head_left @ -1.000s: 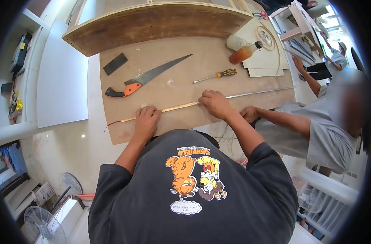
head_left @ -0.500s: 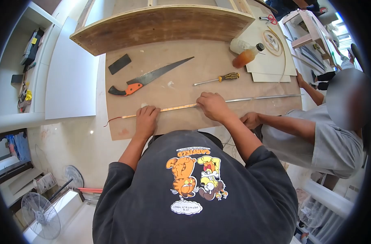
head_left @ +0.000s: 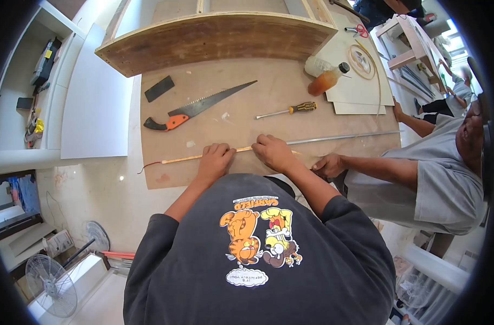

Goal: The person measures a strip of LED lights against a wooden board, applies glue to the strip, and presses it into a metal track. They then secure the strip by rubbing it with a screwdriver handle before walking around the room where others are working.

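Note:
A thin yellowish LED strip (head_left: 187, 158) with a red wire (head_left: 151, 163) at its left end lies along a long, narrow metal channel (head_left: 344, 136) across the board. My left hand (head_left: 215, 161) rests on the strip, fingers curled down and pressing it. To the right, my right hand (head_left: 272, 153) grips the strip between thumb and fingers above the channel. A short piece of strip shows beyond my right hand. Both fingertips are partly hidden. Above my hands lie a screwdriver (head_left: 302, 108) and a handsaw with an orange and black handle (head_left: 177, 120).
A wooden cabinet frame (head_left: 220, 40) stands at the far side of the board (head_left: 203, 76). Nearby are a dark block (head_left: 159, 89), a bottle of amber liquid (head_left: 324, 82) and a tape roll (head_left: 362, 59). A co-worker's hand (head_left: 329, 164) is close on my right.
My left hand has slid right along the strip, closer to my right hand. My right hand has shifted slightly left and lower. The co-worker's near hand has moved a little left.

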A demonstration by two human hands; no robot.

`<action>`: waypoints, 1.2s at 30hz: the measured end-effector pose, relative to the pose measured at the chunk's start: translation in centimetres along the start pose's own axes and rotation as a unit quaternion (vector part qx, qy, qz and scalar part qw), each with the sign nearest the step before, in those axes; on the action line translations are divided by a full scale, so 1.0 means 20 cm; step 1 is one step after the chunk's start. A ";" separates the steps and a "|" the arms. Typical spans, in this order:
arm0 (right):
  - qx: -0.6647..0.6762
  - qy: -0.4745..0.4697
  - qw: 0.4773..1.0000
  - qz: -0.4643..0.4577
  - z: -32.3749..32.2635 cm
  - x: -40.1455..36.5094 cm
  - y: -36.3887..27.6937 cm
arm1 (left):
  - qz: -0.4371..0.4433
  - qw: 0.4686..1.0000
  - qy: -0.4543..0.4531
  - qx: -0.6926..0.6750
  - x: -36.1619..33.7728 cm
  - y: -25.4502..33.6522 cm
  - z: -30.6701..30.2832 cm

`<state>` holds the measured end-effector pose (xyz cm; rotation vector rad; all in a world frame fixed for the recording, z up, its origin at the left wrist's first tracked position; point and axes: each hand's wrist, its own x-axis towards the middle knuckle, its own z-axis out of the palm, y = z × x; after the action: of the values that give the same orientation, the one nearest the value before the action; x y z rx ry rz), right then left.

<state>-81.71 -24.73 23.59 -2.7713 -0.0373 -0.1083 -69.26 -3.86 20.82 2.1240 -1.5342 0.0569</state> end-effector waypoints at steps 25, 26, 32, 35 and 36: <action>-0.019 0.103 0.994 -0.018 0.08 -0.12 -0.02 | 0.036 0.999 0.031 0.025 0.00 0.02 0.06; -0.025 0.110 0.994 0.001 0.08 -0.14 -0.03 | 0.035 0.999 0.023 0.023 0.01 0.03 0.06; -0.045 0.177 0.980 0.077 0.10 -0.22 0.00 | 0.024 0.999 -0.023 0.035 0.01 0.01 0.06; -0.059 0.178 0.976 0.112 0.06 -0.32 0.06 | 0.026 0.999 -0.029 0.034 0.03 0.04 0.05; -0.066 0.180 0.975 0.115 0.05 -0.34 0.08 | 0.022 0.999 -0.033 0.032 0.04 0.05 0.03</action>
<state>-88.27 -25.97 21.48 -2.8156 0.3967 -0.5674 -70.04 -5.15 20.90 2.1605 -1.6387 0.0527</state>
